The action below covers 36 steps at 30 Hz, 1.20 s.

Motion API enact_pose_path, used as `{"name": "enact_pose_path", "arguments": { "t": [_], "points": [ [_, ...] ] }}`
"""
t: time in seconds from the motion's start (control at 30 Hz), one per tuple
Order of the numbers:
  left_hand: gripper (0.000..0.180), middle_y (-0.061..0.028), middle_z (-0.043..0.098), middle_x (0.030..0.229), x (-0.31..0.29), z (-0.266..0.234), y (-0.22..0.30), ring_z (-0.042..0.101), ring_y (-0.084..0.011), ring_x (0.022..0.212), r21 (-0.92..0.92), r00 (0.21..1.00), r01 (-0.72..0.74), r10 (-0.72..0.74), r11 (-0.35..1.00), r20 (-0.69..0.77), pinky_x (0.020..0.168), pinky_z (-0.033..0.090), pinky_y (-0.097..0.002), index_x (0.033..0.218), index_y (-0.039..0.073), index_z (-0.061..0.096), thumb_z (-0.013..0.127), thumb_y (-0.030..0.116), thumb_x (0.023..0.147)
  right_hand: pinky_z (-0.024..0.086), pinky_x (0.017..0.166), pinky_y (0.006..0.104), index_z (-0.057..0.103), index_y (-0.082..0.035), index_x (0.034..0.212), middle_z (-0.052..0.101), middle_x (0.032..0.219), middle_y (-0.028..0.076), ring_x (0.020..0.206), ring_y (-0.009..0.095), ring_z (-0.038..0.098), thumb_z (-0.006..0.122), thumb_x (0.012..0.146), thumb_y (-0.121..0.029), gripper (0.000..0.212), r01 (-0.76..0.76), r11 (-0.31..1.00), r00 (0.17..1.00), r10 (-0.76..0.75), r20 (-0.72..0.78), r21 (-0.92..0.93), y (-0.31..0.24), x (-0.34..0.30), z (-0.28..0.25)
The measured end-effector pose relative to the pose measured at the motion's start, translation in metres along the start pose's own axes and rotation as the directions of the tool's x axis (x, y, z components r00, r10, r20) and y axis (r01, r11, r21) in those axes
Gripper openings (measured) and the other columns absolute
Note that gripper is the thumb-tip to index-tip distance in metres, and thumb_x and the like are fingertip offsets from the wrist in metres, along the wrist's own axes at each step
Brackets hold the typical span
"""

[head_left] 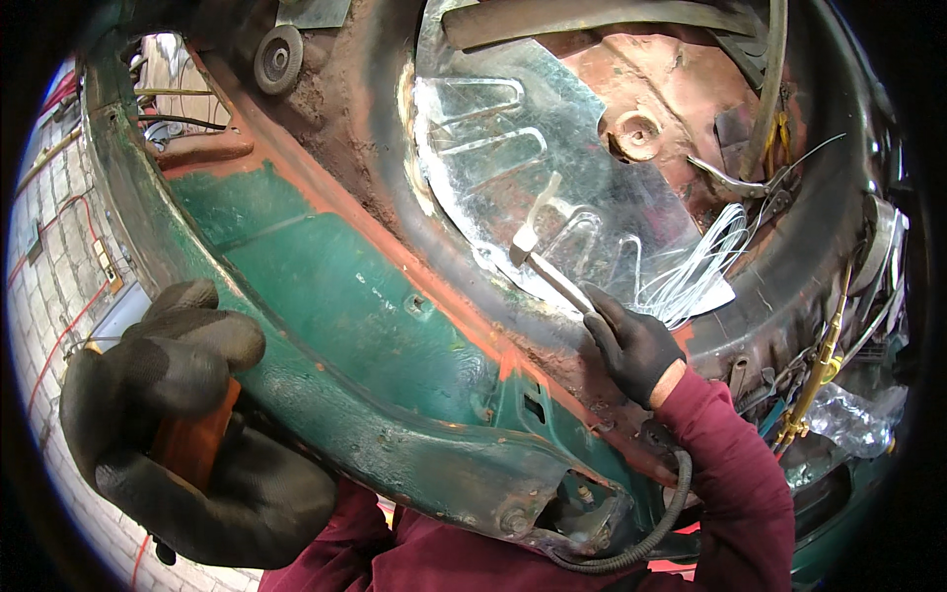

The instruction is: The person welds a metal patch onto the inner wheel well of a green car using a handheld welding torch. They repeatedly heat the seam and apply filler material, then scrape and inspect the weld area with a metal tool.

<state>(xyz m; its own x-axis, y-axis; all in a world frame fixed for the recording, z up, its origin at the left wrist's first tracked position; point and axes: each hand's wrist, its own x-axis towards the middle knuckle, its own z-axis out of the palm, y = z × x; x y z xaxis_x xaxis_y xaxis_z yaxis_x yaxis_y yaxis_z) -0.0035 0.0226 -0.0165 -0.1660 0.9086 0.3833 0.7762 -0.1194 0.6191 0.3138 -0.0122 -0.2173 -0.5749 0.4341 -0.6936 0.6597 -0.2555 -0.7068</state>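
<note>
Hammer (550, 274) is gripped by the right hand (633, 345), orange-brown block (195, 434) by the left hand (247, 474); taps are best kept light, square.

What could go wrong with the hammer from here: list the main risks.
1. The hammer in the right hand could snag the loose wire lying on the metal panel nearby.
2. A stray blow might dent the panel, as the hammer's head is right over it.
3. The wrist is bare between glove and sleeve, so a wire might scratch it.
</note>
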Motion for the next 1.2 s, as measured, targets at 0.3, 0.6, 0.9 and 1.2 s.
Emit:
{"name": "enact_pose_path", "arguments": {
  "t": [0.3, 0.6, 0.9, 1.2],
  "points": [
    [0.059, -0.0221, 0.075, 0.1, 0.006, -0.009, 0.005, 0.075, -0.0294, 0.102, 0.007, 0.996, 0.042, -0.042, 0.999, 0.084, 0.104, 0.062, -0.057, 0.147, -0.008, 0.058, 0.025, 0.034, 0.12, 0.06, 0.07, 0.0549, 0.059, -0.018, 0.156, 0.076, 0.087, 0.026, 0.082, 0.048, 0.076, 0.06, 0.114, -0.037, 0.046, 0.083, 0.996, 0.995, -0.084, -0.05, -0.023, 0.01, 0.005, 0.012],
    [0.059, -0.0208, 0.074, 0.105, -0.001, -0.002, 0.001, 0.074, -0.0283, 0.103, 0.097, 0.996, -0.086, 0.082, 0.992, 0.043, 0.103, 0.061, -0.0567, 0.148, -0.007, 0.056, 0.027, 0.036, 0.12, 0.061, 0.07, 0.0537, 0.062, -0.016, 0.151, 0.078, 0.092, 0.025, 0.082, 0.047, 0.077, 0.062, 0.113, -0.036, 0.043, 0.144, 0.99, 0.984, -0.143, -0.107, 0.006, 0.0, 0.003, 0.009],
    [0.059, -0.022, 0.074, 0.107, 0.001, -0.003, 0.003, 0.074, -0.0286, 0.104, 0.052, 0.999, -0.036, 0.034, 0.998, 0.038, 0.101, 0.062, -0.0563, 0.147, -0.007, 0.057, 0.03, 0.036, 0.119, 0.061, 0.07, 0.0539, 0.062, -0.013, 0.152, 0.077, 0.087, 0.025, 0.08, 0.047, 0.076, 0.061, 0.113, -0.036, 0.045, 0.108, 0.994, 0.993, -0.109, -0.038, -0.018, -0.007, 0.003, 0.001],
    [0.06, -0.0224, 0.074, 0.102, 0.002, 0.0, 0.006, 0.074, -0.0284, 0.103, -0.012, 0.998, 0.063, -0.063, 0.998, -0.03, 0.1, 0.063, -0.0564, 0.144, -0.007, 0.06, 0.03, 0.038, 0.119, 0.06, 0.068, 0.048, 0.069, -0.01, 0.145, 0.075, 0.09, 0.024, 0.074, 0.042, 0.075, 0.069, 0.108, -0.025, 0.04, 0.16, 0.985, 0.963, -0.17, -0.209, -0.067, -0.004, -0.004, -0.005]
  ]
}}
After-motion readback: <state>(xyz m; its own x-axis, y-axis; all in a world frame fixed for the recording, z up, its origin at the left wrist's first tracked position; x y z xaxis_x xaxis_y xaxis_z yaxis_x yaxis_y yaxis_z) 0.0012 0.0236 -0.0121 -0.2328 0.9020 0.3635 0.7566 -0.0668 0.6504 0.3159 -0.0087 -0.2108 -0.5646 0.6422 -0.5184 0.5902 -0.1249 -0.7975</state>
